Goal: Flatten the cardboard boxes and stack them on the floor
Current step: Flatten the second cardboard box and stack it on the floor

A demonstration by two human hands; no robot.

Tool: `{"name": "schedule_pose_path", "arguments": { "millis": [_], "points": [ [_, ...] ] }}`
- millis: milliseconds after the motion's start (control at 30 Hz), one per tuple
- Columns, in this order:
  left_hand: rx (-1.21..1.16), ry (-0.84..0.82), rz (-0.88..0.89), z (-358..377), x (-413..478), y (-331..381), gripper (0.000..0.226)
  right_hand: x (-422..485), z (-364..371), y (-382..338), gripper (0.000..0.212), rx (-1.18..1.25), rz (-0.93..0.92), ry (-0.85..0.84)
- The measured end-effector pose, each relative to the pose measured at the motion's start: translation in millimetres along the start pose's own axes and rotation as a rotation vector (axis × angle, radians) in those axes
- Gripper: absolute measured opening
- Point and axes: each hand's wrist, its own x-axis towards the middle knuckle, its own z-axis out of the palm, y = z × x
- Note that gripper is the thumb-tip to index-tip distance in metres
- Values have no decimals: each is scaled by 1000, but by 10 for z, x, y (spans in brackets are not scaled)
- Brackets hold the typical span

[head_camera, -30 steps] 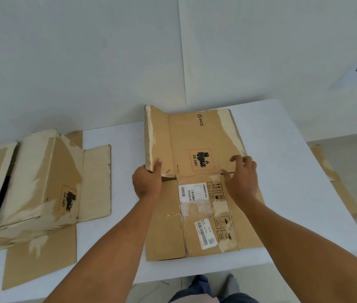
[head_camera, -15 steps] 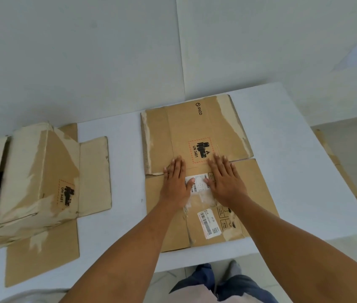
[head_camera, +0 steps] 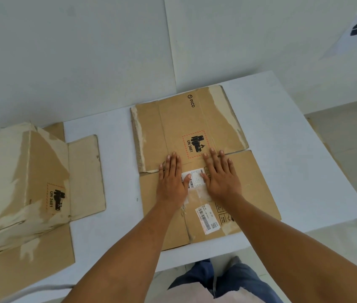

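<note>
Both palms are down on the flattened box [head_camera: 195,119], left hand [head_camera: 171,182] and right hand [head_camera: 221,178] side by side, fingers straight, gripping nothing, pressing at the fold line where a white label [head_camera: 196,179] peeks out between them. That box lies flat mid-way across the white table [head_camera: 293,149], while a second box [head_camera: 24,171] sits half-collapsed at the left, flaps splayed out.

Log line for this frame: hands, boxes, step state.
left hand flat, pressing flattened box | right hand flat, pressing same | second box on table, not flattened | stacking not yet done
</note>
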Motion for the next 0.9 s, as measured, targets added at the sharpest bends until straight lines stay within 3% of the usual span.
{"name": "schedule_pose_path", "arguments": {
  "millis": [100,200,300,633,800,900],
  "points": [
    [-100,29,-16,-37,-66,118,66,-98,-21,-127,73,69,15,-5],
    [-183,58,-45,-26,-244,200,71,-348,67,-96,76,33,-79,31],
    [-119,26,-30,40,-373,195,80,-494,138,22,78,-33,-132,41],
    [-72,63,-45,87,-402,228,79,-504,111,12,78,-33,-127,47],
    [-88,45,-27,19,-290,141,85,-187,-132,58,68,-79,-152,62],
    [-53,81,-65,-84,-29,38,83,73,-168,131,73,-25,-113,73]
  ]
}}
